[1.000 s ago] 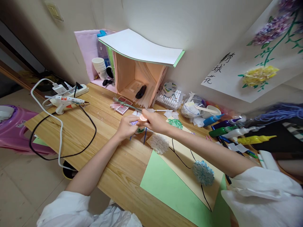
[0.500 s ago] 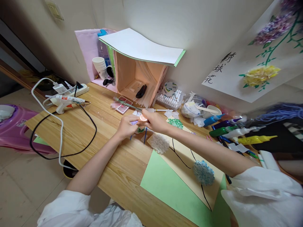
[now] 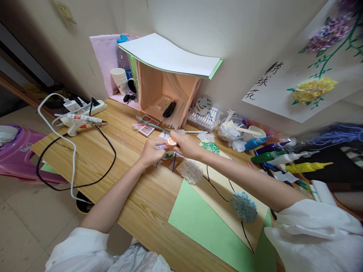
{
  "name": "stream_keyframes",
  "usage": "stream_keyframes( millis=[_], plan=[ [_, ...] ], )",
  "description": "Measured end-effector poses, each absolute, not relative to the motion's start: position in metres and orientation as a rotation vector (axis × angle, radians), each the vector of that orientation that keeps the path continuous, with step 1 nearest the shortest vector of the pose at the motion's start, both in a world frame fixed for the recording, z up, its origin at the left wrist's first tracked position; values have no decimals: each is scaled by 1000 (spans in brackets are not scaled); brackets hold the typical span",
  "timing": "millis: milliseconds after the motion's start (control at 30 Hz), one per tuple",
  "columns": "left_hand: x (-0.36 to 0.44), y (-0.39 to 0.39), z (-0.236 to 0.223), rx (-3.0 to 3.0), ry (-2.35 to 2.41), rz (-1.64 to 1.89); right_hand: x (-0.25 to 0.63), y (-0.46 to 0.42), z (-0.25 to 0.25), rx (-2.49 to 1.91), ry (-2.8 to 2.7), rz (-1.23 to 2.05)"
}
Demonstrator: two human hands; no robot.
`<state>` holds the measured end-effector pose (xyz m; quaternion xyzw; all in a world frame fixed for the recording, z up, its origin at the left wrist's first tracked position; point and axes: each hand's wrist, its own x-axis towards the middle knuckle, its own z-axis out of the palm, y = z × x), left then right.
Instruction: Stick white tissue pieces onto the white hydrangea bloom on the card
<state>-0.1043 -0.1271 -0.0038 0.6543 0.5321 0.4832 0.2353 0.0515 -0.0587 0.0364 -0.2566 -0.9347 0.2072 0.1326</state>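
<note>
Both hands meet over the middle of the table with their fingers bent together. My left hand [image 3: 152, 153] is closed, and a bit of purple [image 3: 160, 146] shows at its fingertips. My right hand [image 3: 185, 145] is closed around a small peach-coloured round thing [image 3: 171, 141] touching the left fingers. From behind the right hand a long narrow grey-green thing [image 3: 155, 125] points to the far left; whether it is held cannot be made out. Just below the hands, thin blue sticks [image 3: 174, 163] and a white and green item [image 3: 168, 155] are partly hidden.
Left is a white glue gun [image 3: 81, 122] with looping cables. A peach-lined box [image 3: 150, 90] stands behind. A beige sheet [image 3: 224, 177] with fluffy flowers and black stems lies on green paper [image 3: 195, 219] under my right forearm. Several paint bottles [image 3: 266, 157] sit right.
Hardly anything differs. Both hands stay pressed together in the same spot, and the view has shifted only very slightly.
</note>
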Motion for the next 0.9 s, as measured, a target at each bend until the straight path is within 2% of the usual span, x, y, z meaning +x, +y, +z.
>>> stream_keyframes(
  millis=[900],
  plan=[
    [-106, -127, 2, 1841, 1445, 1282, 56, -60, 48, -743, -2655, 713]
  ],
)
